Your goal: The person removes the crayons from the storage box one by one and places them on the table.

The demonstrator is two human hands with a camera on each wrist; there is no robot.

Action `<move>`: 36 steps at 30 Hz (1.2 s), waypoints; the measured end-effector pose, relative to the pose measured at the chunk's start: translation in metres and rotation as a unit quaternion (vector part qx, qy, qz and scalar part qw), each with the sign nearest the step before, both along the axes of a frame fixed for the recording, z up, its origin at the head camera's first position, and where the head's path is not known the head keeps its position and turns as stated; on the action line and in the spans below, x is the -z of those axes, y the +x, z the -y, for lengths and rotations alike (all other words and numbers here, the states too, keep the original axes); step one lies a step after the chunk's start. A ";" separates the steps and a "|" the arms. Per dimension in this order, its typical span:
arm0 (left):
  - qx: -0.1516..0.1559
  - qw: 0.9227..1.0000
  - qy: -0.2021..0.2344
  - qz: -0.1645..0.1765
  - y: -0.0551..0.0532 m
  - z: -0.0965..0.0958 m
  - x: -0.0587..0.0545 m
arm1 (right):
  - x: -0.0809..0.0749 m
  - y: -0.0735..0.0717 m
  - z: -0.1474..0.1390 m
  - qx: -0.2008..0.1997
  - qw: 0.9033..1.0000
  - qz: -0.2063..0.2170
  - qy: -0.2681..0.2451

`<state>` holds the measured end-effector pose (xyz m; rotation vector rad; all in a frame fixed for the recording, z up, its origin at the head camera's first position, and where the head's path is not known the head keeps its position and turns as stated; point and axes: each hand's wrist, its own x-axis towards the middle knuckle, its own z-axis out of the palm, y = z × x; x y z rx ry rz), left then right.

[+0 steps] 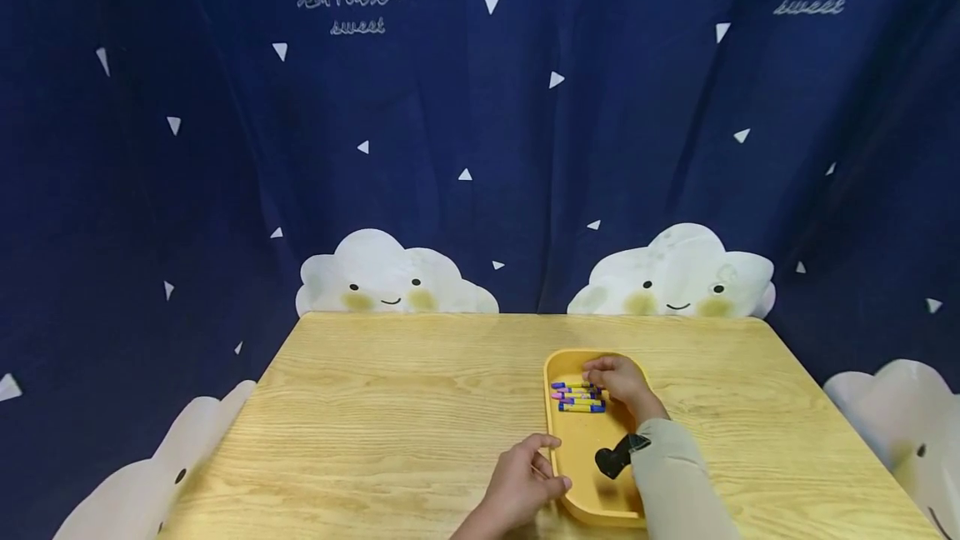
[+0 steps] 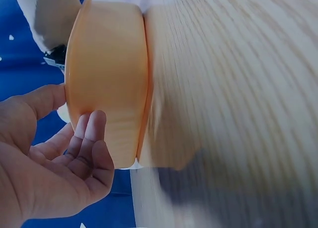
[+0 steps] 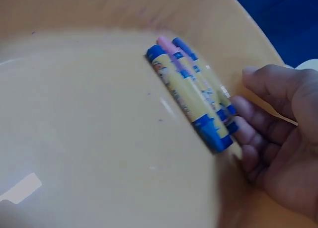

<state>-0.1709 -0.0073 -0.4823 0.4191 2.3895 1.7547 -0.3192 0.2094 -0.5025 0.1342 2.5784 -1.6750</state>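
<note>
Several crayons in yellow and blue wrappers, some pink-tipped, lie side by side at the far end of a yellow tray. My right hand reaches over the tray's right side to them. In the right wrist view, that hand has its fingertips right at the ends of the crayons, thumb held apart from them. My left hand holds the tray's left rim. The left wrist view shows its fingers bent against the outer wall of the tray.
The tray stands on a wooden table, right of its middle. Behind the table hangs a dark blue curtain with clouds and triangles. A black wrist strap juts from the right sleeve over the tray.
</note>
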 end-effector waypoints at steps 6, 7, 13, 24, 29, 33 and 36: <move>0.008 1.000 -0.003 -0.001 -0.001 0.000 -0.001 | 0.008 -0.001 0.006 0.023 0.999 -0.009 -0.021; 0.011 1.000 -0.003 -0.002 -0.001 -0.001 0.000 | 0.008 0.000 0.007 0.029 0.999 -0.007 -0.023; 0.021 1.000 -0.003 -0.017 0.000 -0.002 0.001 | 0.011 0.001 0.014 0.041 0.999 -0.016 -0.013; 0.022 1.000 0.007 -0.007 -0.001 -0.002 0.001 | 0.015 0.004 0.016 0.020 0.996 -0.044 0.077; 0.014 0.999 0.029 -0.003 -0.004 -0.001 0.001 | 0.014 0.003 0.016 0.005 0.993 -0.043 0.114; 0.012 0.999 0.041 -0.004 -0.004 0.000 0.003 | 0.010 0.002 0.016 -0.008 0.992 -0.027 0.121; 0.015 0.999 0.046 -0.005 -0.004 0.001 0.003 | 0.008 0.002 0.017 -0.014 0.991 -0.024 0.131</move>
